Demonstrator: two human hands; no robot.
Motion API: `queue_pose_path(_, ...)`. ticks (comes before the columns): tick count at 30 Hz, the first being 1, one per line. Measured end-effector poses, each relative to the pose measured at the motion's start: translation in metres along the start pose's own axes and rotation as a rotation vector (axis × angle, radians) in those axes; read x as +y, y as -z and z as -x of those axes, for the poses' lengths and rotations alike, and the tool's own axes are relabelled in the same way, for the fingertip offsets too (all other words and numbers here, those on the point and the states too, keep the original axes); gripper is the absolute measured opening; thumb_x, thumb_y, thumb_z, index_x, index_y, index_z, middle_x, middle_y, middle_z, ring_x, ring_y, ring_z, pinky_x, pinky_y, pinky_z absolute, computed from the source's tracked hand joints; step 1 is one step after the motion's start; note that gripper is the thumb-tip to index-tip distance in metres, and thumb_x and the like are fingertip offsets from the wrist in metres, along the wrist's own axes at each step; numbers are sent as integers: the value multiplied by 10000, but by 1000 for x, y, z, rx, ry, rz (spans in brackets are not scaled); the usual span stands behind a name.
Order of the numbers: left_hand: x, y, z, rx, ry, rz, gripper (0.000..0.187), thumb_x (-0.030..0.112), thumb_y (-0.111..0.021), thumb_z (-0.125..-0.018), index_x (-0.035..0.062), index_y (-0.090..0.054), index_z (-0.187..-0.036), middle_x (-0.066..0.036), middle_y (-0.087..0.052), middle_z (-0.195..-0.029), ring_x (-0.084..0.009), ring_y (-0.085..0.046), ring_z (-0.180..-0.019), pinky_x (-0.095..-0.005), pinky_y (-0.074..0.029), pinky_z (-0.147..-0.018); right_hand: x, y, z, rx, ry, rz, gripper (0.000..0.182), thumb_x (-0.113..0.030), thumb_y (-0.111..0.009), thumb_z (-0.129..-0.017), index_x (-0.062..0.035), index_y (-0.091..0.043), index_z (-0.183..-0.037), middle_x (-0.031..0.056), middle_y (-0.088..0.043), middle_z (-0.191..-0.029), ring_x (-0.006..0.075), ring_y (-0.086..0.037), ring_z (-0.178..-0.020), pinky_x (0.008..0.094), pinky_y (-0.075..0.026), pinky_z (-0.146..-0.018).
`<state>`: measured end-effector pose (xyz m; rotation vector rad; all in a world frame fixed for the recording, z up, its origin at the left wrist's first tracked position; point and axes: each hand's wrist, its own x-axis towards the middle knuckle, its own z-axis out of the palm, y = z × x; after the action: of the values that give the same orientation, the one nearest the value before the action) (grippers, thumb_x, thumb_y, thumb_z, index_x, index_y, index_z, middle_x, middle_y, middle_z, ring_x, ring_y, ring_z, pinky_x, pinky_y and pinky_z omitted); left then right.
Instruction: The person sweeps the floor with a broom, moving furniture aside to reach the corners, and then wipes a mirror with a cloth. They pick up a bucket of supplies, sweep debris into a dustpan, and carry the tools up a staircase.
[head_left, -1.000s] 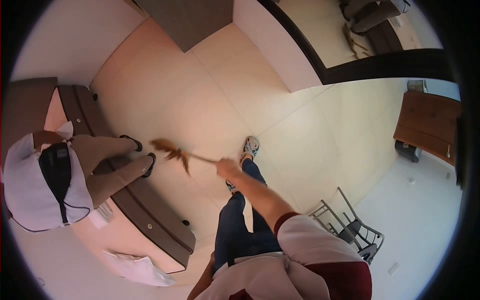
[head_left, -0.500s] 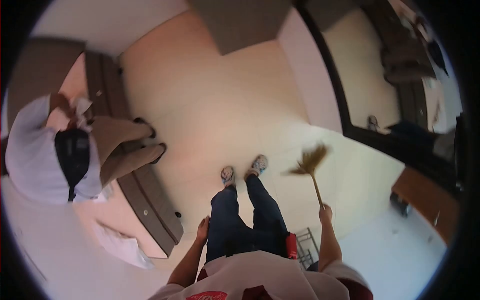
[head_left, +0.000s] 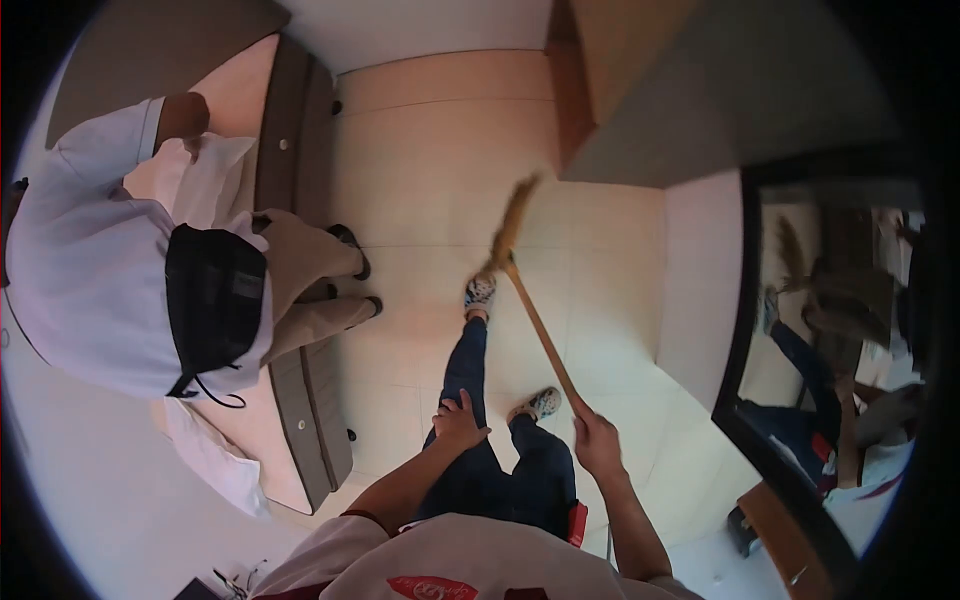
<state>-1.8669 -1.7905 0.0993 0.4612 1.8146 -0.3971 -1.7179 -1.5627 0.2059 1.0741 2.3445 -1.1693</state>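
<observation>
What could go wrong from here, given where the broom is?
The broom meets the forward shoe in this view, so it might snag the foot mid-step. Only the right hand grips the handle, with the left hand off it, so the head could twist if it catches. The bristles also appear near the brown cabinet's corner and might knock it, though depth is hard to judge.

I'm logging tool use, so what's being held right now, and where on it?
A broom with a tan stick handle and brownish bristles, held by the handle's end in the right hand.
</observation>
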Motion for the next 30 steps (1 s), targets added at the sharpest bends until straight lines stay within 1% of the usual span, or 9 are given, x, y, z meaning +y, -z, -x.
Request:
queue_pose_path(8,-31,93,-20,12,-7,108,1050,591,-659,-768,116,-89,-1510,-294,-350,-1384,-436,-459,-1225,-559,-410,-960,-210,-147,-352,-209,239,-306,406,-131,-498,-904,-177,-543,-1304,216,-661,-927,368,-642,-856,442,-511,-721)
queue_pose_path(11,-35,134,-33,-51,-2,157,1050,599,-651,-772,120,-82,-1513,-281,-357,-1377,-429,-460,-1225,-549,-417,-958,-277,-206,-441,-300,253,-69,373,-145,-492,-887,-125,-581,-1248,219,-664,-916,364,-649,-867,450,-520,-742)
queue_pose_path(15,-37,140,-45,-56,7,150,1047,625,-633,-766,133,-90,-1514,-276,-375,-1365,-418,-472,-1217,-537,-432,-948,-266,-221,-512,-364,290,256,378,-136,-573,-806,-80,-612,-1178,191,-680,-908,360,-661,-854,473,-535,-743)
queue_pose_path(17,-36,146,-49,-71,8,141,1046,628,-628,-768,133,-88,-1515,-274,-378,-1364,-416,-473,-1215,-534,-431,-951,-214,-193,-532,-232,229,142,449,-111,-573,-780,-178,-610,-1223,195,-672,-911,359,-658,-857,460,-534,-753)
queue_pose_path(20,-35,155,-51,-101,8,147,1040,622,-632,-772,137,-89,-1515,-279,-365,-1377,-421,-473,-1216,-538,-423,-961,-109,-141,-504,-94,-78,11,370,-169,-504,-909,-228,-593,-1264,174,-667,-1057,364,-639,-942,441,-514,-808)
queue_pose_path(23,-36,157,-60,-109,-8,163,1027,610,-639,-777,143,-99,-1515,-289,-349,-1396,-436,-467,-1220,-545,-416,-963,24,-118,-375,88,-279,-165,352,-267,-509,-951,-130,-596,-1262,184,-652,-1128,329,-612,-1088,372,-481,-913)
queue_pose_path(26,-31,172,-68,-139,1,145,1022,616,-634,-780,139,-107,-1515,-290,-343,-1401,-439,-466,-1222,-541,-416,-962,86,-82,-205,95,-560,-69,429,-384,-524,-951,-72,-615,-1231,201,-649,-1135,314,-608,-1108,371,-470,-936)
queue_pose_path(28,-25,174,-75,-144,-13,105,1019,613,-637,-778,135,-118,-1514,-301,-331,-1408,-451,-460,-1224,-544,-413,-961,91,-57,-134,79,-762,-42,401,-337,-548,-941,-56,-621,-1217,221,-668,-1058,330,-650,-1012,385,-509,-850)
queue_pose_path(30,-20,179,-80,-138,-12,117,1010,595,-647,-779,133,-127,-1511,-309,-326,-1411,-466,-449,-1229,-552,-412,-956,83,-44,-100,75,-708,170,355,-275,-553,-935,-50,-631,-1199,225,-683,-968,327,-676,-912,399,-520,-772)
